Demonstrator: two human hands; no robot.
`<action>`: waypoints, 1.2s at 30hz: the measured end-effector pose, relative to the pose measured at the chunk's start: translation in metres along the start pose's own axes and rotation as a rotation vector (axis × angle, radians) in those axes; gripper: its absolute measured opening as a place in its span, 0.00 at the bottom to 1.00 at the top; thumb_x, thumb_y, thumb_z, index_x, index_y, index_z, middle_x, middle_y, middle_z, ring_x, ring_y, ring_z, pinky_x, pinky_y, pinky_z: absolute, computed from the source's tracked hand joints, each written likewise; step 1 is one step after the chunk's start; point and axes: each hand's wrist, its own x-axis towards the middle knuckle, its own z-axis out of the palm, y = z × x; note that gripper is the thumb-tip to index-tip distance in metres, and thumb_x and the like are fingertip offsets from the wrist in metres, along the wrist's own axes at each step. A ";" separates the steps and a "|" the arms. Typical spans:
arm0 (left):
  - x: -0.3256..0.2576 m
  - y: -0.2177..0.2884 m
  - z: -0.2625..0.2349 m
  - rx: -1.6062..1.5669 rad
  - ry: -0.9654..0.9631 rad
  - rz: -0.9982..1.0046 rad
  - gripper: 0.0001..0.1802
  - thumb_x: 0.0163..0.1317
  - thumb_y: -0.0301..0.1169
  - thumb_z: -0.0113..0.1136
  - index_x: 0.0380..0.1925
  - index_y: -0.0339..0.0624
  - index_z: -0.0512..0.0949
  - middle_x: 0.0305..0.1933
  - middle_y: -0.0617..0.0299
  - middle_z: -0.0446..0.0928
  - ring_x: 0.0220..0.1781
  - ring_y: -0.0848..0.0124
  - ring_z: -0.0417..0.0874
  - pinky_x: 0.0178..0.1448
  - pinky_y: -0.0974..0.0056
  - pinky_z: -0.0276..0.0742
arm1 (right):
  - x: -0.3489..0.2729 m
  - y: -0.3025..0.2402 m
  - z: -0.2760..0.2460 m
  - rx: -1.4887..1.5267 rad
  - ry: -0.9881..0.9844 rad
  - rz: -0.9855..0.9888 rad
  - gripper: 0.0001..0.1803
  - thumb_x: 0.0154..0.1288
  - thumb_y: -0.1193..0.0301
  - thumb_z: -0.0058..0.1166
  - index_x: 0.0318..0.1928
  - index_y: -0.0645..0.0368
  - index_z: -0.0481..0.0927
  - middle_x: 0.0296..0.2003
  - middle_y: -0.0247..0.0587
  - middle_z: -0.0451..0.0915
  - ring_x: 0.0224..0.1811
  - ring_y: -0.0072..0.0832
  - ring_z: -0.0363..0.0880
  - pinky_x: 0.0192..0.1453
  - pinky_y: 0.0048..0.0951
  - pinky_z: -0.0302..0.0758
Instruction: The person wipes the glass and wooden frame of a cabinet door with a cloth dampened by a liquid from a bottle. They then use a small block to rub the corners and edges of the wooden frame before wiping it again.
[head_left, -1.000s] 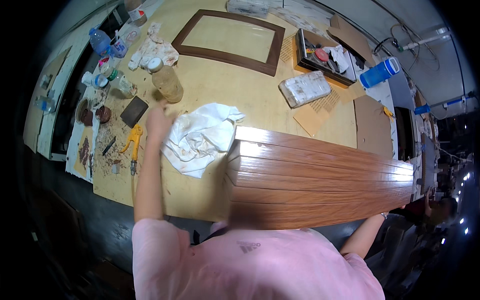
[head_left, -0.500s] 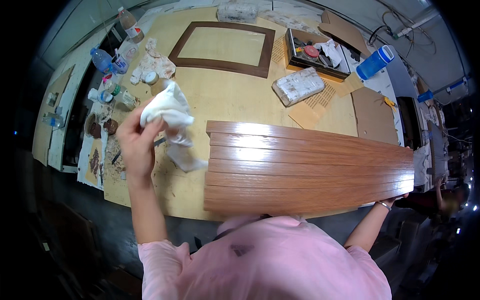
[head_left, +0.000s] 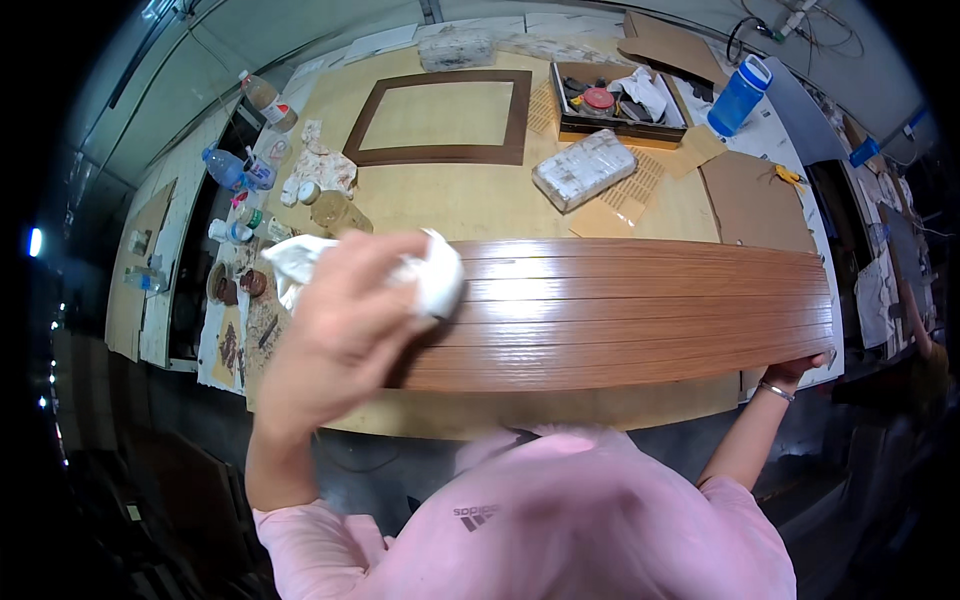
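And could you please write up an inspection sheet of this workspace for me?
Surface: pale tabletop, brown-specked at the left.
Job's things: grooved brown board; white cloth at its left end, contact unclear.
Clutter: bottles at left, brown frame, whitish block, open box, blue bottle.
Grips: left grip closed on the cloth; right grip at the board's near right corner, fingers partly hidden.
Cables: dark cable or hose looping at upper right.
Surroundings: dark floor; another person's arm at far right.

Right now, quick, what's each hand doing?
Left hand: closed on a crumpled white cloth.
Right hand: holding the long, brown wood-grain board by its right end.
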 end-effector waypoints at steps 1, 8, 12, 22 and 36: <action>0.004 0.002 0.003 0.025 -0.035 -0.013 0.15 0.53 0.21 0.63 0.43 0.40 0.82 0.52 0.56 0.77 0.49 0.57 0.75 0.54 0.56 0.69 | 0.002 0.002 0.002 -0.024 -0.010 -0.018 0.52 0.41 0.54 0.72 0.66 0.64 0.66 0.64 0.47 0.71 0.65 0.42 0.70 0.69 0.47 0.68; 0.043 0.030 0.020 0.172 -0.150 0.010 0.11 0.53 0.21 0.64 0.38 0.37 0.83 0.52 0.55 0.75 0.52 0.55 0.72 0.56 0.55 0.68 | 0.001 0.010 -0.011 0.030 -0.065 -0.006 0.47 0.41 0.58 0.70 0.64 0.62 0.70 0.61 0.45 0.74 0.63 0.41 0.72 0.68 0.47 0.70; 0.069 0.042 0.030 0.108 -0.258 0.061 0.10 0.55 0.20 0.63 0.38 0.40 0.83 0.51 0.57 0.74 0.53 0.57 0.74 0.56 0.56 0.69 | 0.000 0.018 0.010 0.023 0.045 -0.041 0.45 0.40 0.62 0.70 0.63 0.62 0.71 0.59 0.45 0.76 0.61 0.42 0.75 0.65 0.47 0.73; 0.064 0.050 0.026 0.245 -0.203 0.015 0.17 0.44 0.11 0.54 0.35 0.37 0.80 0.46 0.51 0.74 0.49 0.52 0.75 0.51 0.54 0.71 | 0.004 0.025 0.019 0.050 0.054 -0.027 0.52 0.35 0.64 0.73 0.66 0.66 0.68 0.64 0.50 0.71 0.67 0.45 0.68 0.71 0.48 0.66; 0.238 0.160 0.181 -0.095 -0.344 0.662 0.21 0.67 0.37 0.56 0.54 0.34 0.72 0.66 0.43 0.67 0.70 0.49 0.65 0.71 0.52 0.61 | 0.042 0.009 0.131 -0.298 0.086 0.015 0.64 0.36 0.51 0.74 0.71 0.72 0.59 0.70 0.53 0.63 0.73 0.37 0.60 0.76 0.34 0.52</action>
